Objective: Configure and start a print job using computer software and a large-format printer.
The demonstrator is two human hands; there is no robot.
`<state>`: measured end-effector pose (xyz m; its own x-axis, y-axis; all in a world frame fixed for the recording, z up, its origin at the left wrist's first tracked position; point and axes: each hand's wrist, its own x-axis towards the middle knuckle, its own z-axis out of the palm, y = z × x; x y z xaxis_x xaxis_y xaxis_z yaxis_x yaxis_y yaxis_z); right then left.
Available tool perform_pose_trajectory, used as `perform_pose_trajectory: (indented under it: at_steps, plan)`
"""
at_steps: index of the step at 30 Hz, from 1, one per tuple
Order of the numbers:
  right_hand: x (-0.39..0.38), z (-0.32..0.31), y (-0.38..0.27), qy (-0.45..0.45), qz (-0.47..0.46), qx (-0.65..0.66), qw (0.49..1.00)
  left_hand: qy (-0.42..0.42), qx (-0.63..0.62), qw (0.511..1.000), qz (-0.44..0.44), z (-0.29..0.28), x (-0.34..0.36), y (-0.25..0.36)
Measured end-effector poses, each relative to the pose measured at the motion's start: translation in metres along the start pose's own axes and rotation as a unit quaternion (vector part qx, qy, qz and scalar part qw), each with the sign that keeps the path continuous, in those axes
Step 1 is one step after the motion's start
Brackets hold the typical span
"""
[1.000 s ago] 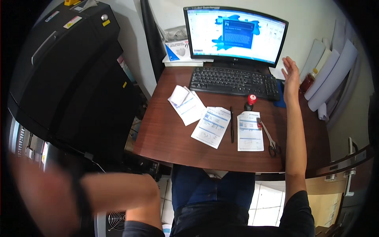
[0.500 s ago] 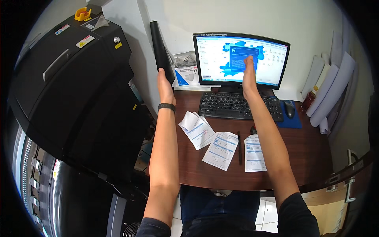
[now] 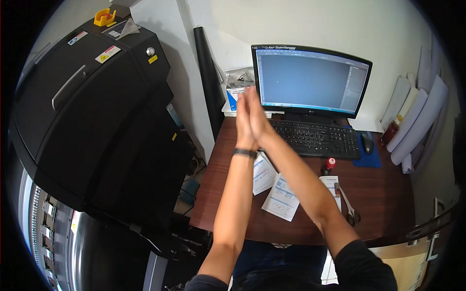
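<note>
Fingers [image 3: 252,98] straight, seemingly empty, left hand [image 3: 243,125] meets right hand [image 3: 257,118]; keyboard [image 3: 318,139] at right looks light, stiff, best held by its ends.

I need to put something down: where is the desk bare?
Bare desk lies right of the scissors, nearer than the blue mouse pad; another patch sits between the desk's left edge and left forearm. The middle is crowded with papers, the red-topped stamp and the right forearm.

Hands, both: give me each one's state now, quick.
Left hand: open, flat, palm against the other; no object visible.
Right hand: open, flat, same contact; no object visible.
</note>
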<state>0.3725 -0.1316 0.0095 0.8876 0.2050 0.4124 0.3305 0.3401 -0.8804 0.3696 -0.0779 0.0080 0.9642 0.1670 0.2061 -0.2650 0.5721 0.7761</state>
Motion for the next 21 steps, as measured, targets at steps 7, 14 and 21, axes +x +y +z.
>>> perform_pose_trajectory:
  at_steps: [7, 14, 21]
  plan:
    - [-0.034, 0.015, -0.028, -0.02, 0.004, 0.363, 0.932, -0.084, -0.275, 0.955, 0.076, -0.031, -0.05, 0.024]
    - [-0.049, 0.013, -0.049, -0.018, 0.003, 0.501, 0.865, -0.096, -0.42, 0.901, 0.053, -0.017, -0.069, 0.039]
    - [-0.064, 0.007, -0.071, -0.095, -0.005, 0.517, 0.851, -0.146, -0.482, 0.863, 0.035, -0.007, -0.085, 0.052]
